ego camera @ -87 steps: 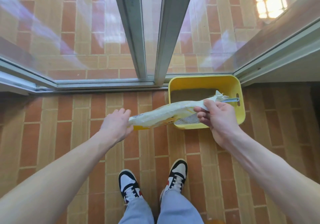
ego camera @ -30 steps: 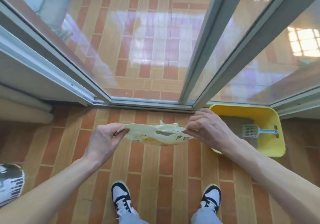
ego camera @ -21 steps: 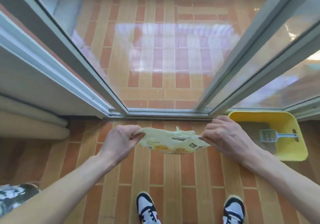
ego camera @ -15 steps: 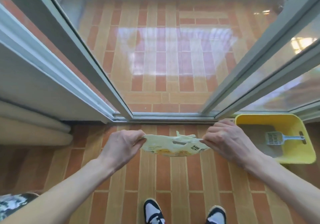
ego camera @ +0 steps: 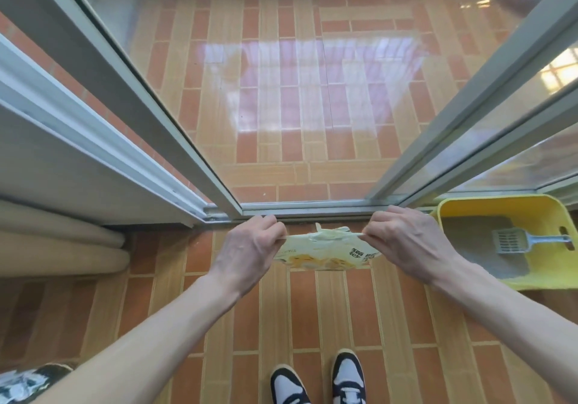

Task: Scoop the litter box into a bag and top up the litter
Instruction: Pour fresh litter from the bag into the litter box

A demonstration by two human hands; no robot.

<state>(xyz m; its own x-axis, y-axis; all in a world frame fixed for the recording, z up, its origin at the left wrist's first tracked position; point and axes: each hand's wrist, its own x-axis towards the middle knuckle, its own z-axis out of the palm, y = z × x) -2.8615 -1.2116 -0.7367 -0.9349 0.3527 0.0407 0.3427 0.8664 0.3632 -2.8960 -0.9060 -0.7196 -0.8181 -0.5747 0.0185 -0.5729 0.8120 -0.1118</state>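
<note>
A pale yellow plastic bag with dark printed characters and orange pictures hangs in the air above the floor, stretched between the two hands in the middle of the view. The left hand pinches the bag's left top edge with curled fingers; the right hand pinches the right top edge the same way, and a crumpled strip of the bag stands up between them. To the right, well apart from the bag, a bright yellow rectangular plastic litter box sits on the floor against the door track, holding grey litter. A grey slotted plastic scoop lies inside it on the litter, handle towards the box's right wall. Under everything is a floor of orange and tan brick-patterned tiles. Grey metal sliding-door frames with glass panes run behind the hands. Two black-and-white trainers show at the bottom edge, and beige rolled cylinders lie at the left
</note>
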